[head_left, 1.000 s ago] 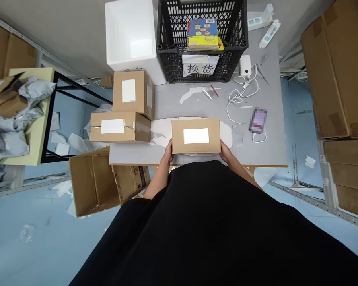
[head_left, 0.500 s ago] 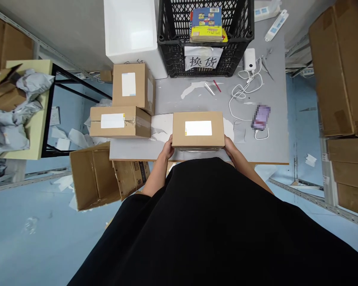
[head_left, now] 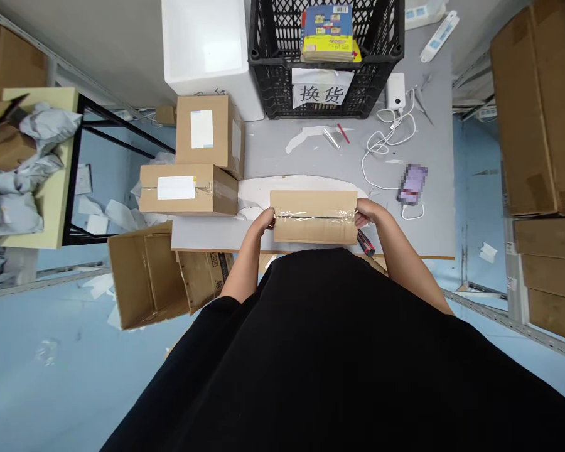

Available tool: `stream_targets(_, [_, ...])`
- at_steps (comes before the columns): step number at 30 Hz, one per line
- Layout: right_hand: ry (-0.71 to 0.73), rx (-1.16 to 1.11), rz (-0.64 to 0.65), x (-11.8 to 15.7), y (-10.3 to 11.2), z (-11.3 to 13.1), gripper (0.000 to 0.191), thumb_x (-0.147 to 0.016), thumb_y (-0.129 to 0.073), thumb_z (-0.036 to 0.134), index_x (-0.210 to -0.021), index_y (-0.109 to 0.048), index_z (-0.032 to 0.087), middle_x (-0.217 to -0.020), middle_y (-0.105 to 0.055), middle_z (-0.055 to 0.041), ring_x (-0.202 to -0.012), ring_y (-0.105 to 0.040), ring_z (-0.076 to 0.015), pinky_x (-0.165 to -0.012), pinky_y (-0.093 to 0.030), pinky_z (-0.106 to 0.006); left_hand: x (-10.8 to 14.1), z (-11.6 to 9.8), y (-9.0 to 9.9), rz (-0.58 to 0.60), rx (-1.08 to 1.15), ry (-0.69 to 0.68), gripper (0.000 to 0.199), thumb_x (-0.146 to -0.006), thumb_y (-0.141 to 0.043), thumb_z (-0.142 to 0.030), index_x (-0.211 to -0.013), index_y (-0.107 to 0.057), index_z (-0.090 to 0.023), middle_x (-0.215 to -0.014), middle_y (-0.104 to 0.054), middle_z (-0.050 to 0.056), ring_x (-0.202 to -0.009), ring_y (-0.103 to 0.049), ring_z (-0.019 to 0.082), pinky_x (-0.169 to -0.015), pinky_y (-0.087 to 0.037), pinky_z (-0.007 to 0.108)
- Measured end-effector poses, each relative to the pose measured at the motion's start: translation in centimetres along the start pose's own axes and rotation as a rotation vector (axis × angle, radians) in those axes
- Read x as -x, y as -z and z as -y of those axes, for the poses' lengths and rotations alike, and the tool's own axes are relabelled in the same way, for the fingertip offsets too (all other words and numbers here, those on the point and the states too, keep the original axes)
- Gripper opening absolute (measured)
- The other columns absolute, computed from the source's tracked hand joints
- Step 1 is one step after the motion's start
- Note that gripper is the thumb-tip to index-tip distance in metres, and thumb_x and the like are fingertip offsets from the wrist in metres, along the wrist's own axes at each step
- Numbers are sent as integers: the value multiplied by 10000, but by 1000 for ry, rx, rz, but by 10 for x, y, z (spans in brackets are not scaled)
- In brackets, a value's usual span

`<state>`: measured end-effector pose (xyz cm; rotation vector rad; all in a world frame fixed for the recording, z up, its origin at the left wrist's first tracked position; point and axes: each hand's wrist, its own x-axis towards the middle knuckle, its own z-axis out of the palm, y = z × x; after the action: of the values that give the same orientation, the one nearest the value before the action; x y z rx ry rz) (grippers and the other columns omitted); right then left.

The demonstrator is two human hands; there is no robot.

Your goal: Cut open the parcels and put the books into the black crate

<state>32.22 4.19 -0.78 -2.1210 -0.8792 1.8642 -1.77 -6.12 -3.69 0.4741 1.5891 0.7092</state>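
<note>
Between my two hands is a brown cardboard box (head_left: 316, 232), its taped seam facing up and clear tape crossing it lengthwise. My left hand (head_left: 265, 221) grips its left end, the fingertips partly hidden behind the edge. On the opposite end, my right hand (head_left: 368, 212) is closed around the upper right corner. A black and red tool handle (head_left: 366, 243) lies on the table just below my right hand; its kind I cannot make out. Beneath and behind the box lies a white paper sheet (head_left: 306, 183).
Two closed cardboard boxes (head_left: 176, 204) stand at the left of the grey table (head_left: 282, 147). At the back are a white bin (head_left: 207, 44) and a black crate (head_left: 327, 94) with books. A phone (head_left: 412, 183) with a white cable lies right. An open carton (head_left: 148, 276) sits on the floor.
The box has turned over: its white label faced up before, now the taped seam does. My right hand has shifted up its end, and the tool handle has come into view.
</note>
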Motion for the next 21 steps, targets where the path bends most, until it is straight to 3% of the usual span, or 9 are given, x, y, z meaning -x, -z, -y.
stream_targets(3, [-10, 16, -7, -6, -5, -2, 388, -817, -688, 490, -940, -691, 123, -520, -626, -98, -586, -692, -263, -621, -626, -457, -5, -4, -4, -19, -76, 79, 269, -800, -630, -470, -826, -663, -204, -778, -706, 102, -938, -636, 321, -897, -478, 457])
stream_targets(8, [-35, 57, 12, -6, -5, -5, 322, -850, -664, 466, -870, -682, 145, -545, -644, -114, -589, -686, -271, -596, -612, -448, -3, -5, -11, -44, -82, 33, 432, -805, -618, -633, -937, -699, -230, -983, -755, 102, -1039, -627, 334, -919, -459, 451])
stream_targets(13, [-60, 103, 45, -2, 0, -12, 228, -828, -714, 385, -799, -659, 165, -514, -612, -84, -552, -648, -242, -582, -585, -403, -1, 2, -9, -44, -111, -32, 463, -825, -593, -650, -953, -696, -217, -1054, -745, 95, -1039, -621, 311, -882, -475, 399])
stream_targets(18, [101, -13, -12, 1, 0, -50, 196, -834, -683, 360, -760, -624, 188, -588, -629, -44, -579, -620, -177, -621, -567, -316, -2, 20, -6, -142, -133, -177, 349, -832, -615, -529, -796, -661, -185, -925, -721, 65, -977, -613, 255, -912, -455, 344])
stream_targets(21, [213, -155, -5, 5, -5, -79, 224, -833, -625, 402, -904, -683, 198, -805, -719, -42, -766, -674, -184, -726, -574, -302, 0, 32, -6, -135, -32, -206, 272, -813, -637, -445, -863, -686, -182, -974, -727, 58, -1014, -624, 242, -919, -457, 323])
